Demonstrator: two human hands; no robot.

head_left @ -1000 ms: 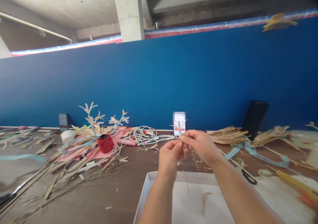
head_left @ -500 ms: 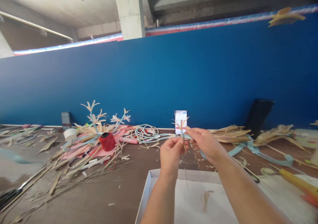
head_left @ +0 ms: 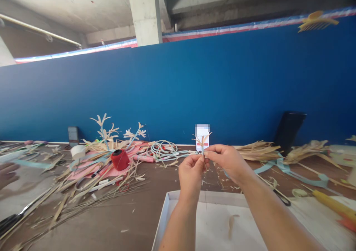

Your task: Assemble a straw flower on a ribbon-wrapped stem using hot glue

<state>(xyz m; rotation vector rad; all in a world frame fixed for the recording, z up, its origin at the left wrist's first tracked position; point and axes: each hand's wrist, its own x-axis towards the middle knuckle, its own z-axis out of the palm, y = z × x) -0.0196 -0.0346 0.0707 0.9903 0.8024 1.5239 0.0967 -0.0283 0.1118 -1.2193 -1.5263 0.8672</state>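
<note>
A small flower of pale dried husk strips (head_left: pixel 203 141) stands upright on a thin stem wrapped in blue tape just below the petals. My left hand (head_left: pixel 191 171) is closed, pinching the stem between thumb and fingertips. Right beside it my right hand (head_left: pixel 228 162) is closed too, its thumb and forefinger pinching the blue tape against the stem. Most of that tape is hidden behind my right hand. Under my forearms lies a shallow white box (head_left: pixel 172 196) with a curled husk scrap (head_left: pixel 231 225) in it.
Finished husk flowers (head_left: pixel 107 132), a red spool (head_left: pixel 120 159), a white cup (head_left: pixel 78 151) and scissors (head_left: pixel 12 221) are at left. A lit phone (head_left: pixel 206 130) leans behind my hands. Husk bundles (head_left: pixel 258 150) and a yellow glue gun (head_left: pixel 333 204) lie right. Another person's blurred hand (head_left: pixel 7 175) shows at left.
My right hand has come in left and slightly down, closer to the stem, and the tape stretch between has shortened. At the left edge another person's hand has appeared.
</note>
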